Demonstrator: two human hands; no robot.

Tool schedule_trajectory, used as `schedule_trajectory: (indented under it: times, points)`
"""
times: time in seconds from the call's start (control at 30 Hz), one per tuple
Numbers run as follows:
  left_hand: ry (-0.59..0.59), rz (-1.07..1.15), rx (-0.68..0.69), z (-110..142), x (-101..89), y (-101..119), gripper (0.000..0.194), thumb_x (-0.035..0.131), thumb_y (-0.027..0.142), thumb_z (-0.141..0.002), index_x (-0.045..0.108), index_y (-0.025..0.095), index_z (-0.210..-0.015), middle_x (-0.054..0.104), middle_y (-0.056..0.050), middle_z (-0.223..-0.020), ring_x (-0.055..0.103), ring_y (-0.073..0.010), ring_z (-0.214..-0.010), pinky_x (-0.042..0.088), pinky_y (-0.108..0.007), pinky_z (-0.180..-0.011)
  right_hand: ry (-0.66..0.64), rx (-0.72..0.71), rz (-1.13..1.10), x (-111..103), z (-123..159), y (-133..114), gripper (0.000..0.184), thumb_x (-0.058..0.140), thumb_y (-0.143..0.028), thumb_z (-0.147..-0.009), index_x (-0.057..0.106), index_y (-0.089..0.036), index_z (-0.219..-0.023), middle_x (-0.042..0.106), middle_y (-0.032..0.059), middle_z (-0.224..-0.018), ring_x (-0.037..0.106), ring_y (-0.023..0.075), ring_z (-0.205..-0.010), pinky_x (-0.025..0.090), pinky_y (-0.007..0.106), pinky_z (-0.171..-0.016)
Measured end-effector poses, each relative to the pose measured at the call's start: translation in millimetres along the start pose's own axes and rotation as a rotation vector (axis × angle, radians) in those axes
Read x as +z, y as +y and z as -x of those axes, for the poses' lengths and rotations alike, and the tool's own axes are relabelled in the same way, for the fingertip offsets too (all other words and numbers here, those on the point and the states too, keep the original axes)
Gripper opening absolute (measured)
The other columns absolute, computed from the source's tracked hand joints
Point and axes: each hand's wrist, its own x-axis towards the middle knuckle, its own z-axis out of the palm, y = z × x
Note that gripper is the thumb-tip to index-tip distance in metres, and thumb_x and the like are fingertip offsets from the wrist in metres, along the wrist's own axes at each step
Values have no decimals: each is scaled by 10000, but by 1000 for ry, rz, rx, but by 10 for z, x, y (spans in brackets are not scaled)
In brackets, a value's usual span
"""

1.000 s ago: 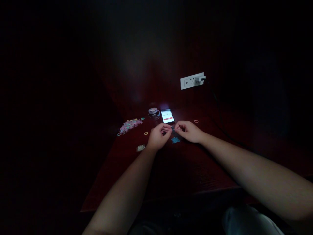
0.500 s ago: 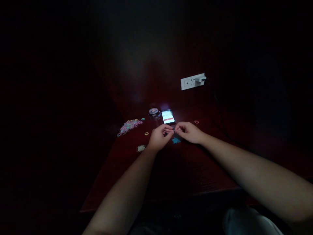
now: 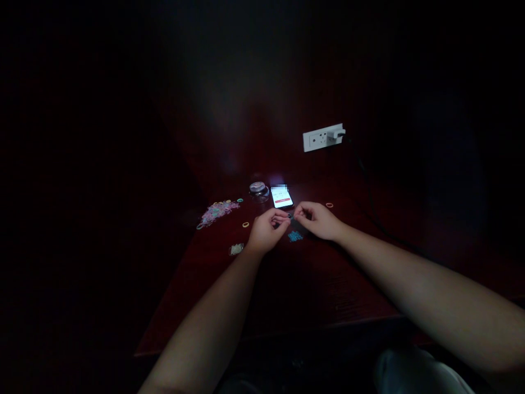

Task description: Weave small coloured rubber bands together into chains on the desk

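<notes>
1. Pinching what looks like a small bluish band (image 3: 292, 216), the left hand (image 3: 264, 231) and right hand (image 3: 318, 220) face each other, each one's fingers closed on it.
2. It sits between both sets of fingertips, neither hand clearly nearer; its long axis seems to run crosswise, but it's too small to be sure.
3. Blue bands (image 3: 295, 236) lie just below the fingers, on the wearer's side.
4. Compared with half a second ago, the fingertips are slightly farther apart.

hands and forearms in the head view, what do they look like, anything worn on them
The left hand and right hand are ungloved. The left forearm and right forearm show no sleeve, watch or bracelet. Rings are too small to tell.
</notes>
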Motion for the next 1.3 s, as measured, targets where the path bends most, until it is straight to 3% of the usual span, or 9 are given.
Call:
schedule_trajectory:
  times: [0.83, 1.3]
  points:
    - [34, 1, 6, -2, -8, -7, 161, 658, 225, -785, 648, 149, -927, 701, -59, -827, 660, -139, -773, 488, -244, -695, -84, 41, 13, 4, 8, 31, 90, 535, -230, -767, 567, -146, -768, 544, 10, -689, 476, 119, -603, 389, 251, -573]
    - [13, 40, -32, -9, 6, -29, 175, 675, 236, -766, 654, 157, -921, 695, -54, -821, 643, -130, -750, 479, -243, -687, -18, 4, 29, 4, -3, 34, 114, 541, -243, -781, 584, -139, -801, 567, 23, -711, 487, 126, -613, 395, 255, -581]
